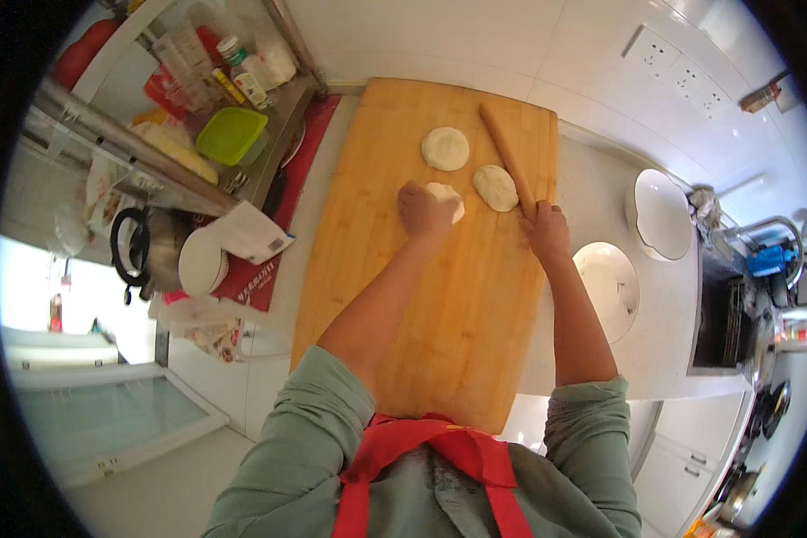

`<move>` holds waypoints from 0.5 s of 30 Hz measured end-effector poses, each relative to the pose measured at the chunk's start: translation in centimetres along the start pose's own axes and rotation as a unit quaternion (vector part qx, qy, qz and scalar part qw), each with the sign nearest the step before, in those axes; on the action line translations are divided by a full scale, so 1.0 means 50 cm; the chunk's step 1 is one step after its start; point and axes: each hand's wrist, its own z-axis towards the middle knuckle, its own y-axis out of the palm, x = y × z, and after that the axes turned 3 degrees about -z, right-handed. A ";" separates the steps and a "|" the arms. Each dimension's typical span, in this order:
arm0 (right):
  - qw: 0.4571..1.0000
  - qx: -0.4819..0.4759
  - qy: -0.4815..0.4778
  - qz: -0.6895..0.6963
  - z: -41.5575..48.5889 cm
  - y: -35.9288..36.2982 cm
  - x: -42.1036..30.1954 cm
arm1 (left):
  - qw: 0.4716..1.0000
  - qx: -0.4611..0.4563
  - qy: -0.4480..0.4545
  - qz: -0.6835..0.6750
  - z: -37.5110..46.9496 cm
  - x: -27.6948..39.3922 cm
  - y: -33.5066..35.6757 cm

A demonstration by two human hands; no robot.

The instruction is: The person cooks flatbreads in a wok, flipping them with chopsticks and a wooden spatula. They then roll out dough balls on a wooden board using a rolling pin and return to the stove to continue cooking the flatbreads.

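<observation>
A large wooden board (471,309) lies before me on the counter. My left hand (425,210) is on a piece of pale dough (455,202), covering its left and lower part; whether the fingers grip it or only press on it is hidden. My right hand (547,232) holds the near end of a wooden rolling pin (503,151), which slants away along the board's right side. A flattened round of dough (445,148) lies just beyond my left hand. Another dough piece (495,188), with an uneven surface, sits against or close beside the pin.
Right of the board stand a shallow white bowl (608,289) and a deeper white bowl (660,215), with a sink (716,323) farther right. To the left are a shelf rack (168,171), a green-lidded container (232,136), a kettle (158,252) and a red mat (259,286).
</observation>
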 end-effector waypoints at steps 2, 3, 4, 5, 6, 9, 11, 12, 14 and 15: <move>0.999 0.003 0.038 -0.001 0.004 0.015 0.002 | 0.987 -0.068 0.129 -0.068 -0.005 -0.003 0.009; 0.997 0.006 0.072 0.024 0.005 0.023 0.016 | 0.976 -0.101 0.113 -0.159 -0.007 0.004 0.006; 0.993 0.003 0.103 0.049 -0.007 0.024 0.017 | 0.957 -0.132 0.087 -0.245 -0.016 0.007 -0.003; 0.991 0.019 0.113 0.073 -0.030 0.019 0.022 | 0.929 -0.163 0.058 -0.329 -0.026 0.011 -0.014; 0.989 0.027 0.113 0.095 -0.069 -0.002 -0.002 | 0.918 -0.206 0.060 -0.334 -0.028 -0.009 -0.042; 0.970 0.091 0.078 0.212 -0.224 -0.023 -0.019 | 0.881 -0.356 0.072 -0.303 0.000 -0.122 -0.134; 0.921 0.096 0.133 0.353 -0.339 -0.035 -0.051 | 0.843 -0.483 0.078 -0.222 -0.007 -0.206 -0.170; 0.900 0.085 0.154 0.398 -0.386 -0.038 -0.072 | 0.842 -0.516 0.082 -0.135 -0.024 -0.207 -0.203; 0.854 0.069 0.176 0.485 -0.447 -0.037 -0.112 | 0.912 -0.358 0.196 -0.040 -0.077 -0.234 -0.210; 0.848 0.072 0.189 0.490 -0.470 -0.031 -0.122 | 0.928 -0.271 0.258 0.007 -0.103 -0.235 -0.208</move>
